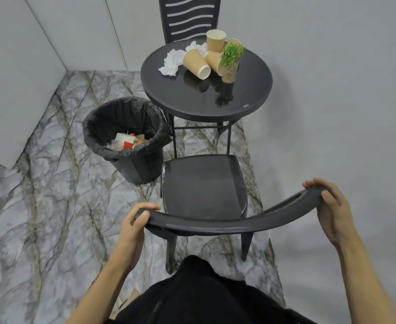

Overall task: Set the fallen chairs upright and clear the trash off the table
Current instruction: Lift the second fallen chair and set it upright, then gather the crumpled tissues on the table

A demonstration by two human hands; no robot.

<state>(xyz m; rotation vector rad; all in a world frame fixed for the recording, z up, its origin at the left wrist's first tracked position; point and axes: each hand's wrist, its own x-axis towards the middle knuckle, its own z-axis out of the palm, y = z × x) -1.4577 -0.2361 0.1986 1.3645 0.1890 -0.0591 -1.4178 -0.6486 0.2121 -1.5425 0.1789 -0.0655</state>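
A dark grey chair [203, 183] stands upright right in front of me, its seat facing the round black table [250, 90]. My left hand [135, 226] grips the left end of its curved backrest and my right hand [330, 206] grips the right end. On the table lie several brown paper cups [196, 63], one standing [215, 40], and crumpled white tissues [170, 61]. A second dark chair [190, 17] stands upright behind the table.
A black bin with a black liner [124, 136] stands on the marble floor left of the table, with trash inside. A small green potted plant [231, 59] sits on the table among the cups. Grey walls close in at left and right.
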